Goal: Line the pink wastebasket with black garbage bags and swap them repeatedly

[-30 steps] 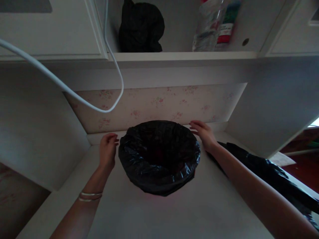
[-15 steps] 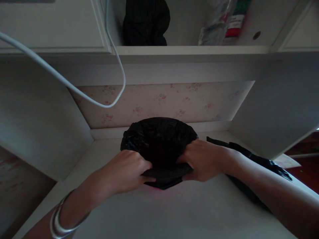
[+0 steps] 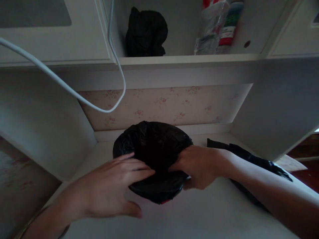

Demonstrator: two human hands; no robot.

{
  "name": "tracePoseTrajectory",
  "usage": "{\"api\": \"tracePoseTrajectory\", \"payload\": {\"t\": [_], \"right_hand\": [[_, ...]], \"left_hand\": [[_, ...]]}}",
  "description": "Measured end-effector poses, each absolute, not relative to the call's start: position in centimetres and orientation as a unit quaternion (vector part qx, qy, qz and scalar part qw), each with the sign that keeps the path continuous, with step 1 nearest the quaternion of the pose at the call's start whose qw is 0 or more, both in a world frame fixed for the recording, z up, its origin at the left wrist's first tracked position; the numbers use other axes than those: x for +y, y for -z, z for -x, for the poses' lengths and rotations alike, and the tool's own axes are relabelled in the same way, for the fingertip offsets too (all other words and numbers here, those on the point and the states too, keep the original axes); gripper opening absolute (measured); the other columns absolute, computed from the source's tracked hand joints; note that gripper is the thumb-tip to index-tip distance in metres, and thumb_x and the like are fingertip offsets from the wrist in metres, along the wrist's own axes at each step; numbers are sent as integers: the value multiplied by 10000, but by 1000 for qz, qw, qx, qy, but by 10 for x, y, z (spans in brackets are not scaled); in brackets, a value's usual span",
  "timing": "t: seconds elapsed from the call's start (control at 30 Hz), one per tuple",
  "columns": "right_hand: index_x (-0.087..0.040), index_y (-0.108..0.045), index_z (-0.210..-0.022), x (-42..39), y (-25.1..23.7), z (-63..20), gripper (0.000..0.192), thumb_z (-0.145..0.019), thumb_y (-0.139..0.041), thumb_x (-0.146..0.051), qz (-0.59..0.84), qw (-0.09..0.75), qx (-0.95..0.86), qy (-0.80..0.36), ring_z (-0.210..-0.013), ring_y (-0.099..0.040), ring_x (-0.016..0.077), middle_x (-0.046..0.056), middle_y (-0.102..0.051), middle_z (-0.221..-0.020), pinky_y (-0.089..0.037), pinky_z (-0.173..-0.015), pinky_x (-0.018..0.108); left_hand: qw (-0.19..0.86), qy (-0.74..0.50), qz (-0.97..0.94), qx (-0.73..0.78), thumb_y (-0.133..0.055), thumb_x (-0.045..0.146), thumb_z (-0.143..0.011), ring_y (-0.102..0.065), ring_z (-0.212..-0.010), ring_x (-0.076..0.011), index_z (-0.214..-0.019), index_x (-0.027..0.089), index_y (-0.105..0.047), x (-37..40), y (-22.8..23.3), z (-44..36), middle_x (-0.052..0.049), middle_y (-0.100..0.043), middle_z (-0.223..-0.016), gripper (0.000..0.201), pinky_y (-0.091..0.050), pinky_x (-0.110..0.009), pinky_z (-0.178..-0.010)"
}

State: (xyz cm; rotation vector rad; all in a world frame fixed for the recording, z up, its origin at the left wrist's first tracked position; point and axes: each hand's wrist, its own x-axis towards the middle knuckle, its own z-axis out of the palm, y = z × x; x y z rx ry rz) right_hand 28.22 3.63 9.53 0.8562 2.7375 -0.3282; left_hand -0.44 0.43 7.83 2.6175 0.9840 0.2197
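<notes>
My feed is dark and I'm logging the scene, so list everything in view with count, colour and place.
bin with bag liner: 1, black, middle of desk, near the back wall
loose plastic bag: 1, black, lying flat on desk, right of bin
desk: 1, white, foreground
cable: 1, white, hanging in a loop at upper left
dark bundle: 1, black, on upper shelf
plastic bottles: 2 it seems, one clear, one with a red and green label, upper shelf right
wallpaper: pale floral, behind desk
left hand: open, fingers on bin's near rim
right hand: gripping bin's right rim
</notes>
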Motion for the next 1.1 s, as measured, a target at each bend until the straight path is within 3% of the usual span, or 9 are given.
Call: {"api": "tracePoseTrajectory", "payload": {"t": [0.13,0.33,0.5,0.6,0.7,0.77,0.9,1.0,1.1], "right_hand": [[-242,-823,-994,36,-93,-264,247,-825,-658,-314,-302,186,932,73,-758,-745,274,94,-812,-852,-402,-601,325],[-290,-762,-1208,27,-107,-266,423,-839,-749,-496,-265,179,933,167,-864,-770,275,45,-822,-968,-423,-609,313],[-257,-670,-1388,15,-111,-286,574,-858,-794,-442,-223,54,953,198,-1184,-708,282,76,-754,-1294,-531,-976,364],[-218,-512,-1551,15,-104,-295,825,-826,-836,-440,-191,-16,970,148,-1460,-496,316,106,-571,-1549,-282,-1277,464],[-212,-484,-1568,18,-97,-294,920,-770,-885,-432,-193,-13,974,122,-1539,-377,342,122,-516,-1592,-114,-1323,547],[-195,-515,-1543,19,-94,-289,883,-761,-887,-369,-196,11,972,127,-1502,-434,348,142,-554,-1558,-153,-1310,565],[-184,-612,-1434,20,-89,-277,749,-747,-860,-350,-204,59,963,168,-1276,-647,336,135,-705,-1365,-390,-1188,531],[-206,-757,-1189,21,-88,-272,508,-746,-819,-447,-240,122,947,174,-1008,-751,323,98,-801,-1081,-558,-861,419],[-213,-815,-1021,24,-92,-267,418,-756,-775,-534,-267,200,929,158,-814,-764,310,87,-809,-882,-497,-641,355]], "left_hand": [[75,-73,-928,358,-690,315,-949,-756,-1010,-343,-1393,238,-639,-25,-57,-34,-113,-779,-1207,453,-579,-473,-836],[120,-66,-927,349,-522,46,-935,-745,-916,-258,-1009,270,-737,-13,-55,-17,-18,-787,-934,319,-531,-397,-828],[58,-109,-917,379,-506,34,-903,-673,-1222,-255,-1139,381,-757,18,-59,52,6,-763,-1245,489,-249,-509,-1246],[-12,-91,-901,424,-592,107,-896,-524,-1425,-351,-1427,445,-613,15,-58,80,-30,-622,-1504,630,-250,-612,-1238],[-11,-41,-923,382,-854,382,-780,-410,-1512,-387,-1651,425,-229,-14,-64,65,-48,-439,-1656,1074,-358,-588,-1221],[-10,-30,-930,365,-893,531,-715,-499,-1455,-366,-1653,355,-267,-37,-66,34,-74,-478,-1628,1141,-442,-522,-1189],[-11,-84,-931,355,-787,550,-843,-691,-1217,-305,-1499,171,-530,-60,-55,-27,-104,-699,-1399,800,-558,-444,-1076],[7,-59,-921,384,-755,405,-905,-750,-1030,-314,-1448,207,-558,-54,-43,-38,-73,-766,-1247,610,-631,-495,-873],[37,27,-903,428,-700,232,-923,-770,-851,-328,-1144,240,-717,-40,-46,-28,-36,-800,-970,222,-600,-455,-696]]}}
